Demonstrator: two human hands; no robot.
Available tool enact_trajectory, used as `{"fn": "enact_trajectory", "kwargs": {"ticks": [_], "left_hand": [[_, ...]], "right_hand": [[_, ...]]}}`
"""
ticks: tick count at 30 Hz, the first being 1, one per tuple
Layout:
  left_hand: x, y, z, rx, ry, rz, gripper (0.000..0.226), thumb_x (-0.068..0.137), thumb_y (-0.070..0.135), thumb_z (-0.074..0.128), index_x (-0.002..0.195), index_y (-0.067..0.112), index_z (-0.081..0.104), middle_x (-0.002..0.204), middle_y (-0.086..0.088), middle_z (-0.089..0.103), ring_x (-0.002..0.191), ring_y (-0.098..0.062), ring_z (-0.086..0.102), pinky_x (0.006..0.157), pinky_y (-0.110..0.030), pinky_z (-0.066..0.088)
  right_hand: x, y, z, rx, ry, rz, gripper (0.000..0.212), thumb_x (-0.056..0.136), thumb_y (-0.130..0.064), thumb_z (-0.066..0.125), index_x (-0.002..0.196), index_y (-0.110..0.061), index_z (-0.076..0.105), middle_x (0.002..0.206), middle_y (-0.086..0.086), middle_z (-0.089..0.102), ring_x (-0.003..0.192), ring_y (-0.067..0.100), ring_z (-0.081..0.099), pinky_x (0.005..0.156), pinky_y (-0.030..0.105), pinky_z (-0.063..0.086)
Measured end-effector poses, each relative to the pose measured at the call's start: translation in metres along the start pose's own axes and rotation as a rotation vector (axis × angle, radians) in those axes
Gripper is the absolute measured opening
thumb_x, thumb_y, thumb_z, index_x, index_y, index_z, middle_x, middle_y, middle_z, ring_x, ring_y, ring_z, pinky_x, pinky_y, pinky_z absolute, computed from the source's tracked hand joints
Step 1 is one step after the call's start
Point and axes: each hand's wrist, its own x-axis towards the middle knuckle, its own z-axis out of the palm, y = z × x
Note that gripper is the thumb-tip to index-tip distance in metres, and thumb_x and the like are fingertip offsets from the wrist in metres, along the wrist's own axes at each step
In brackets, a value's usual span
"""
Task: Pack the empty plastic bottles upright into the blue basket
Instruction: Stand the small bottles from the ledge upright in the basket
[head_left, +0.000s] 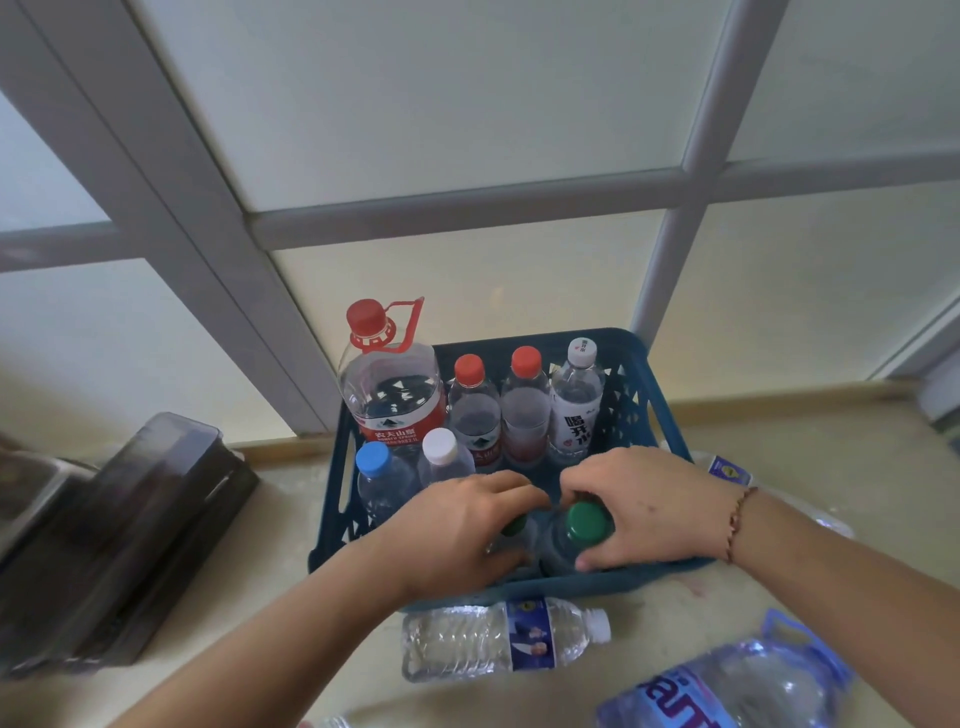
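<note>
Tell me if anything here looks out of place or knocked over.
Nothing is spilled or damaged. Two bottles lie on their sides outside the blue basket: a white-capped bottle just in front of it and a large blue-handled jug at the lower right. They aren't packed upright yet.

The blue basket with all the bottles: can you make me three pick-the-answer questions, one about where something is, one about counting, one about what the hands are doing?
1. Where is the big red-capped jug?
A. the blue basket's back left corner
B. lying on the counter
C. front right corner

2. How many red caps show in the basket?
A. one
B. three
C. five

3. What are both hands doing?
A. resting flat on the counter
B. gripping green-capped bottles
C. lifting the basket

Answers: 1 A, it stands upright at the far left. 2 B, the jug plus two small bottles. 3 B, the left hand and right hand each wrap a green-capped bottle.
</note>
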Motion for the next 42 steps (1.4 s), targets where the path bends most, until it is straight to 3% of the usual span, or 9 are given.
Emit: {"fn": "enact_trajectory", "kwargs": {"ticks": [6, 10, 15, 19, 24, 29, 32, 36, 42], "left_hand": [[0.007, 0.021, 0.005, 0.202, 0.223, 0.142, 0.054, 0.094, 0.058, 0.052, 0.132, 0.019, 0.057, 0.135, 0.001, 0.059, 0.121, -0.021, 0.057, 0.097, -0.038, 0.049], [0.017, 0.046, 0.016, 0.331, 0.289, 0.182, 0.052, 0.094, 0.057, 0.054, 0.131, 0.021, 0.057, 0.144, -0.005, 0.054, 0.134, -0.03, 0.05, 0.106, -0.051, 0.044], [0.061, 0.117, 0.041, 0.285, 0.473, 0.368, 0.035, 0.097, 0.045, 0.055, 0.123, 0.023, 0.063, 0.141, -0.004, 0.059, 0.137, -0.032, 0.048, 0.112, -0.052, 0.037], [0.131, 0.172, 0.094, 0.059, 0.546, 0.455, 0.047, 0.091, 0.037, 0.064, 0.135, 0.025, 0.052, 0.15, -0.006, 0.049, 0.138, -0.03, 0.047, 0.114, -0.045, 0.037], [0.216, 0.186, 0.177, -0.121, 0.355, -0.1, 0.077, 0.083, 0.051, 0.058, 0.149, 0.026, 0.027, 0.16, -0.011, 0.025, 0.146, -0.031, 0.024, 0.119, -0.047, 0.027], [0.26, 0.16, 0.217, -0.671, 0.449, -0.92, 0.101, 0.079, 0.053, 0.071, 0.154, 0.011, 0.018, 0.16, -0.012, 0.016, 0.149, -0.026, 0.013, 0.118, -0.027, 0.007], [0.275, 0.16, 0.22, -0.889, 0.587, -1.117, 0.108, 0.076, 0.031, 0.085, 0.156, 0.02, 0.014, 0.153, -0.011, 0.031, 0.14, -0.028, 0.036, 0.118, -0.035, 0.025], [0.292, 0.17, 0.211, -1.071, 0.715, -1.218, 0.108, 0.071, 0.014, 0.088, 0.154, 0.028, 0.021, 0.142, -0.009, 0.046, 0.107, -0.019, 0.055, 0.103, -0.036, 0.046], [0.297, 0.204, 0.2, -0.987, 0.735, -0.783, 0.103, 0.071, 0.003, 0.087, 0.148, 0.034, 0.026, 0.136, 0.022, 0.043, 0.11, 0.018, 0.053, 0.089, -0.009, 0.05]], "right_hand": [[-0.02, 0.009, 0.003, -0.046, 0.106, 0.02, 0.048, 0.075, -0.069, 0.055, 0.111, -0.038, 0.048, 0.106, -0.015, 0.062, 0.097, 0.009, 0.06, 0.074, 0.029, 0.046], [-0.06, 0.03, 0.014, 0.364, 0.273, 0.071, 0.053, 0.077, -0.061, 0.063, 0.126, -0.041, 0.053, 0.119, -0.025, 0.061, 0.108, -0.006, 0.055, 0.093, 0.019, 0.045], [-0.107, 0.093, 0.04, 0.762, 0.723, 0.256, 0.03, 0.077, -0.048, 0.067, 0.102, -0.032, 0.07, 0.099, -0.012, 0.074, 0.094, 0.007, 0.069, 0.084, 0.021, 0.052], [-0.125, 0.196, 0.099, 0.651, 0.464, 0.584, 0.054, 0.068, -0.052, 0.069, 0.115, -0.028, 0.063, 0.108, -0.004, 0.07, 0.098, 0.015, 0.066, 0.088, 0.03, 0.052], [-0.134, 0.249, 0.158, 0.598, 0.16, 0.554, 0.077, 0.061, -0.069, 0.062, 0.128, -0.035, 0.051, 0.13, -0.011, 0.058, 0.12, 0.014, 0.057, 0.101, 0.033, 0.046], [-0.136, 0.256, 0.19, 0.485, 0.339, 0.489, 0.084, 0.066, -0.064, 0.047, 0.138, -0.02, 0.051, 0.132, -0.002, 0.06, 0.12, 0.021, 0.057, 0.1, 0.031, 0.046], [-0.136, 0.252, 0.207, 0.433, 0.497, 0.434, 0.071, 0.07, -0.055, 0.056, 0.131, -0.02, 0.053, 0.123, -0.002, 0.066, 0.109, 0.02, 0.064, 0.093, 0.025, 0.047], [-0.142, 0.253, 0.211, 0.508, 0.422, 0.383, 0.079, 0.074, -0.069, 0.049, 0.139, -0.023, 0.044, 0.135, -0.005, 0.054, 0.122, 0.015, 0.052, 0.106, 0.03, 0.041], [-0.135, 0.29, 0.12, 0.981, 0.541, 0.427, 0.093, 0.066, -0.09, 0.036, 0.139, -0.033, 0.041, 0.13, -0.009, 0.054, 0.11, 0.01, 0.059, 0.094, 0.028, 0.048]]}}
